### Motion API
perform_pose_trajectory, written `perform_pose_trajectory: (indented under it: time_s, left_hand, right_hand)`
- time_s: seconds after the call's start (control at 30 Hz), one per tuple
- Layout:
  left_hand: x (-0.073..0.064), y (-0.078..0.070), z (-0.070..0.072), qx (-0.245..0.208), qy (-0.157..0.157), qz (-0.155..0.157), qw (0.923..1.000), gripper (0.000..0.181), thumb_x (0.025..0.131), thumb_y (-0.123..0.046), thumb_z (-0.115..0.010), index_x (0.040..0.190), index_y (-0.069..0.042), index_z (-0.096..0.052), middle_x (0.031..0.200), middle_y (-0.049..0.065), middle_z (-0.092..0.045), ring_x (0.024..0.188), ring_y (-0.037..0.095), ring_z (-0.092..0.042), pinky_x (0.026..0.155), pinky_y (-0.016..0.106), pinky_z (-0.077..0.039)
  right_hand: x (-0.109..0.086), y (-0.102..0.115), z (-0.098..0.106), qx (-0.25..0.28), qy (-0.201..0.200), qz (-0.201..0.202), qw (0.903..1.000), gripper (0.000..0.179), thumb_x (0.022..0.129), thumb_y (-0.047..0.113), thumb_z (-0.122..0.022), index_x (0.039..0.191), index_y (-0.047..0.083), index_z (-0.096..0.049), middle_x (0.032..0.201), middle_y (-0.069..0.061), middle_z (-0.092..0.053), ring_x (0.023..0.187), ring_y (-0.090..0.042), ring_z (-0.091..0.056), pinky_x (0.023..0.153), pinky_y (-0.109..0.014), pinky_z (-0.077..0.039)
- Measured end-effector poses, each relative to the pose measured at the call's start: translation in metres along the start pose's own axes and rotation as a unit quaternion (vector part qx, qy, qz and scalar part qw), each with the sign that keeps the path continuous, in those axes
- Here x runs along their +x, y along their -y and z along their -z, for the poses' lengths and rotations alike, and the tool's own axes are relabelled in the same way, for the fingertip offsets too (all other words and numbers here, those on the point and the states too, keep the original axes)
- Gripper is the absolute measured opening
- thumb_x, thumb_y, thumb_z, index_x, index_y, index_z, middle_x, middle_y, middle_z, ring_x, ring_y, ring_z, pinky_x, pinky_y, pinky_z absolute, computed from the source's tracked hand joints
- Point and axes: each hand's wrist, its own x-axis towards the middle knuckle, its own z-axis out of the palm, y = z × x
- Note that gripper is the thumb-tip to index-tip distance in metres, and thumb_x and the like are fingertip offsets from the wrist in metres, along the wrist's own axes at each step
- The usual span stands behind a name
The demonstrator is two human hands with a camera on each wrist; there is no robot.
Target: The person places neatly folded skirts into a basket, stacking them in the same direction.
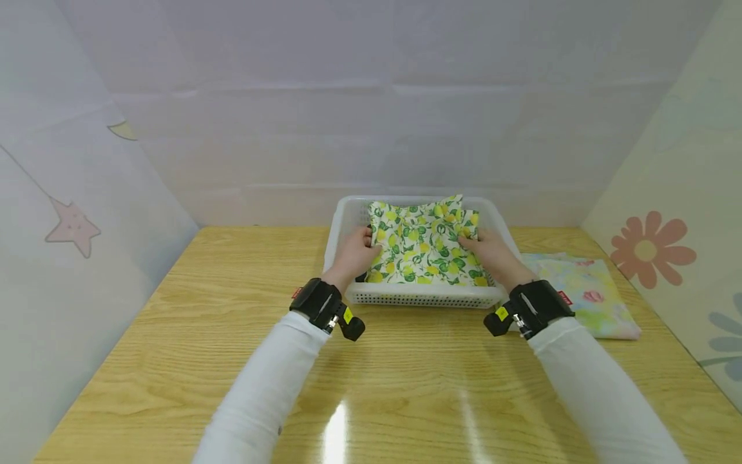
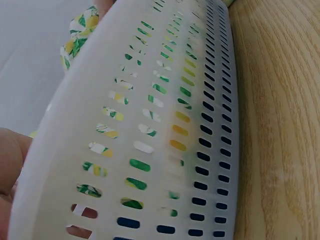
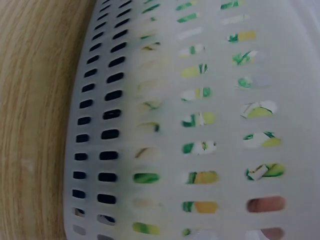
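A white fabric with a lemon and green leaf print (image 1: 423, 248) lies in a white perforated plastic basket (image 1: 429, 299), its back right corner sticking up. My left hand (image 1: 355, 254) pinches the fabric's left edge, thumb on top. At the right side my right hand (image 1: 493, 254) pinches it, thumb on top and the other fingers mostly hidden. Through the basket's slots in the left wrist view, the lemon print (image 2: 137, 165) shows above something dark blue (image 2: 128, 222). In the right wrist view, a bit of the right hand (image 3: 265, 204) appears through the basket wall (image 3: 165, 115).
A folded pastel floral cloth (image 1: 585, 296) lies right of the basket, partly behind the right wrist. Wooden tabletop (image 1: 232, 309) extends around the basket. A pale curtain (image 1: 371, 129) hangs behind, with printed sheets at both sides.
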Motion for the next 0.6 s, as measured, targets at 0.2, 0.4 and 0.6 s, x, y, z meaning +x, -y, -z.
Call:
perform_pose_trajectory:
  time_s: [0.2, 0.4, 0.6]
  left_hand:
    - [-0.002, 0.0007, -0.0027, 0.005, 0.033, -0.001, 0.9995, 0.051, 0.099, -0.017, -0.048, 0.145, -0.006, -0.03, 0.138, 0.016, -0.045, 0.123, 0.028, -0.048, 0.093, 0.037, -0.044]
    - [-0.0004, 0.003, -0.0021, 0.005, 0.041, 0.008, 0.9991, 0.056, 0.099, -0.023, -0.049, 0.149, -0.015, -0.025, 0.143, 0.016, -0.04, 0.111, 0.023, -0.051, 0.083, 0.034, -0.044]
    - [-0.0017, 0.0054, -0.0008, 0.07, 0.083, -0.022, 0.9939, 0.043, 0.1, -0.026, -0.045, 0.143, -0.017, -0.042, 0.131, 0.015, -0.052, 0.067, 0.017, -0.043, 0.066, 0.031, -0.04]
  right_hand:
    - [-0.0037, -0.0026, -0.0063, -0.062, 0.016, 0.007, 0.9979, 0.069, 0.102, 0.038, -0.036, 0.151, -0.002, -0.005, 0.155, -0.028, -0.001, 0.142, -0.046, -0.004, 0.114, -0.058, -0.015]
    - [-0.0055, -0.0021, -0.0085, -0.059, 0.018, 0.019, 0.9979, 0.074, 0.102, 0.034, -0.039, 0.15, -0.002, 0.004, 0.155, -0.029, 0.004, 0.142, -0.047, 0.001, 0.114, -0.059, -0.012]
    - [-0.006, -0.0025, -0.0081, -0.068, -0.021, 0.007, 0.9974, 0.08, 0.1, 0.026, -0.043, 0.149, 0.008, 0.017, 0.155, -0.027, 0.005, 0.142, -0.046, -0.005, 0.11, -0.057, -0.026]
